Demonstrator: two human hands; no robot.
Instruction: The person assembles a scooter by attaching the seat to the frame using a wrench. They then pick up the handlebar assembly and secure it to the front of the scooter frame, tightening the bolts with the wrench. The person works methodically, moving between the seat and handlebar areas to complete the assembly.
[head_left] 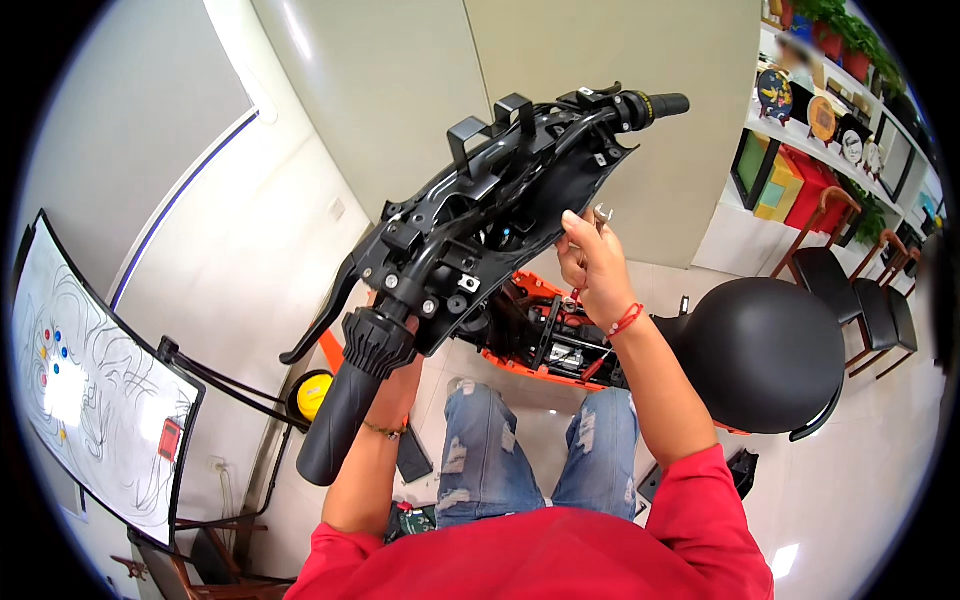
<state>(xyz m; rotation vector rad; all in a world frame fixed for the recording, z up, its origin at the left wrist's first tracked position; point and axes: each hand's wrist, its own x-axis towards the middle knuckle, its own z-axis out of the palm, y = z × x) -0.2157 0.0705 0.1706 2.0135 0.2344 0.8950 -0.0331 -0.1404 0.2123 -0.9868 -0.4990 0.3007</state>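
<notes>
R of 2 hands (597, 268) holds wrench (603, 214) nr blk handlebars (432, 262).

A red shirt (560, 560), ripped blue jeans (487, 455) and a red bracelet (626, 319) are worn

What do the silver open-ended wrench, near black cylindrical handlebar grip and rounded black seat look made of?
Silver open-ended wrench: likely polished steel; bright glint.
Near black cylindrical handlebar grip: probably matte rubber; dull surface.
Rounded black seat: smooth satin cover, vinyl or leather; its soft sheen fits either.
</notes>
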